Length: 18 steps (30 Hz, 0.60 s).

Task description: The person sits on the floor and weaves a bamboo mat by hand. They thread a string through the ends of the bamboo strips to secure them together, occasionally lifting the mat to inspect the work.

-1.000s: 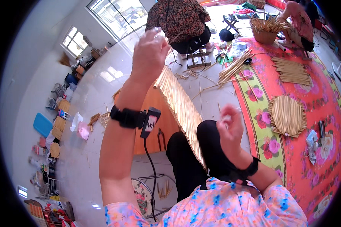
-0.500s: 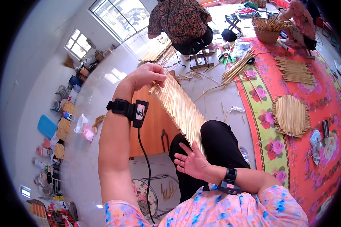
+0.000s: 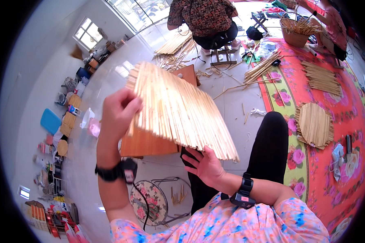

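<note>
A panel of pale straw stalks (image 3: 178, 109) joined side by side is held tilted in front of me, above the orange-brown wooden table (image 3: 148, 141). My left hand (image 3: 119, 111) is closed on its left end, with the thumb on the upper face and the other fingers mostly hidden. At the panel's near edge is my right hand (image 3: 207, 166), palm up. Its fingers are stretched apart, and the thumb tip touches the edge. Black straps with small devices sit on both wrists.
A floral round stool (image 3: 149, 202) stands at lower left. On the right, a red floral cloth (image 3: 288, 81) bears a round straw mat (image 3: 314, 124), a stalk panel (image 3: 321, 77) and a basket of stalks (image 3: 295, 36). Another person (image 3: 202, 18) sits ahead. Household goods line the left wall.
My left hand has drawn the panel's far end toward me and left, turning its broad face into view. My right hand stays at the near edge. My right knee has swung outward.
</note>
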Each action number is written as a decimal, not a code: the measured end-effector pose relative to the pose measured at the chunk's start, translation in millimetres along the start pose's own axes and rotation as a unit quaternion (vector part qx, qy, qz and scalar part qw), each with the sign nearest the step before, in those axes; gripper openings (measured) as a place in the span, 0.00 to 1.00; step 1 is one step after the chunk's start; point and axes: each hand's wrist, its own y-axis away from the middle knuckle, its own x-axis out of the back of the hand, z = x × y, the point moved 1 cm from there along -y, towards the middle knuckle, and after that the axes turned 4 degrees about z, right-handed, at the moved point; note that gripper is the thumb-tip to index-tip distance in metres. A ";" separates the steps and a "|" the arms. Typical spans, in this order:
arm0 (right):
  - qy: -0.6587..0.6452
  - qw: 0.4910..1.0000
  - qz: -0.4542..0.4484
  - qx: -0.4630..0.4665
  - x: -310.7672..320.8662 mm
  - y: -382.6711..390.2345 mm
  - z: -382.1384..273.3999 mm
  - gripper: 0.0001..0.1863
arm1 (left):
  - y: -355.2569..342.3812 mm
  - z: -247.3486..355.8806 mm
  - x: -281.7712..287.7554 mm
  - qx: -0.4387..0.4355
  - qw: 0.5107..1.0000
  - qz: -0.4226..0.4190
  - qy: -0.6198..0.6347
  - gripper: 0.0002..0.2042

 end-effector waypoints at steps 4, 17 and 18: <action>-0.019 0.993 -0.096 0.061 8.5 2.3 -19.7 0.29 | 80.6 3.7 6.5 -0.004 0.985 0.142 0.097 0.04; 0.180 0.827 0.100 0.523 -33.3 84.2 -176.0 0.06 | 155.8 -34.3 -114.6 0.218 0.846 -0.025 0.486 0.02; 0.196 0.814 0.121 0.534 -39.3 91.5 -178.0 0.06 | 154.3 -34.5 -121.4 0.209 0.854 -0.033 0.475 0.02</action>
